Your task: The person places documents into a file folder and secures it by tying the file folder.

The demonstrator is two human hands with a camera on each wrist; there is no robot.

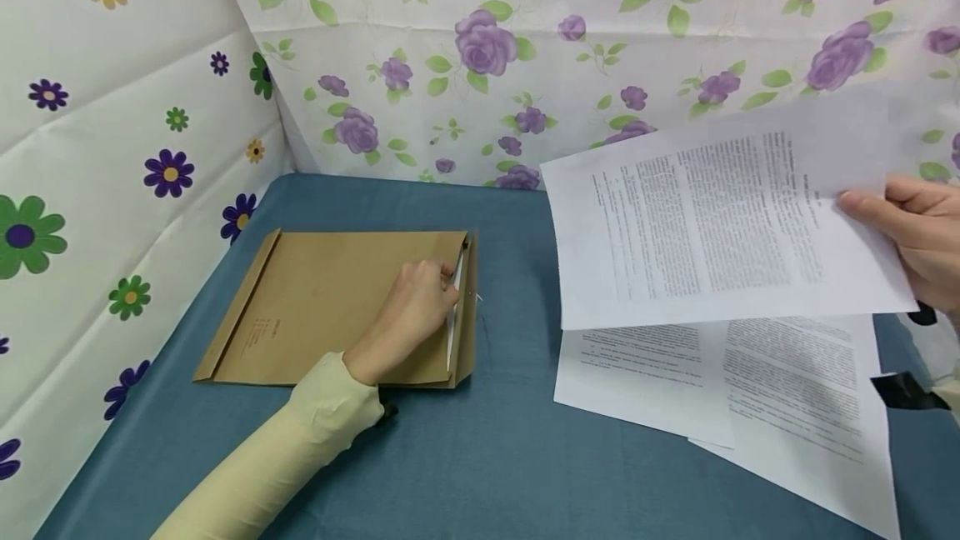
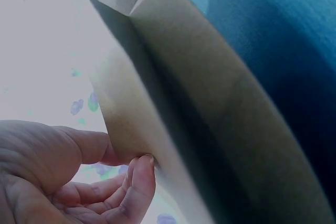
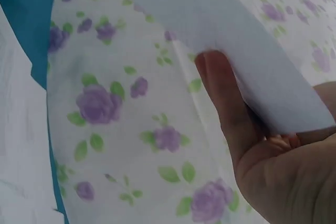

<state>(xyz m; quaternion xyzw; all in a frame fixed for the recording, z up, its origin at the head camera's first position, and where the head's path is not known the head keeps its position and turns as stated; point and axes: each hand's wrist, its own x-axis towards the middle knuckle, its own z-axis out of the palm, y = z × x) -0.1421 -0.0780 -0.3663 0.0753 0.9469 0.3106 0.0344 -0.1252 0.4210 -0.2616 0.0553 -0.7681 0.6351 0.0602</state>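
Note:
A brown kraft-paper document folder (image 1: 337, 273) lies on the table, with a white edge (image 1: 453, 315) showing in the opening at its right side. My left hand (image 1: 408, 307) is at that opening; in the left wrist view, its thumb and fingers pinch the folder's cover edge (image 2: 128, 135). At the right, my right hand (image 1: 926, 232) grips a printed sheet of paper (image 1: 652, 223) between thumb and fingers, raised above the table. The right wrist view shows that sheet (image 3: 236, 40) bending in the grip. Whether it is a single sheet is hard to tell.
More printed sheets (image 1: 795, 390) lie overlapping beneath the raised one, on the blue tablecloth (image 1: 517, 457). Flower-patterned white cloths (image 1: 420, 98) hang behind the table and along its left side. A black strap (image 1: 907, 391) shows near the right wrist.

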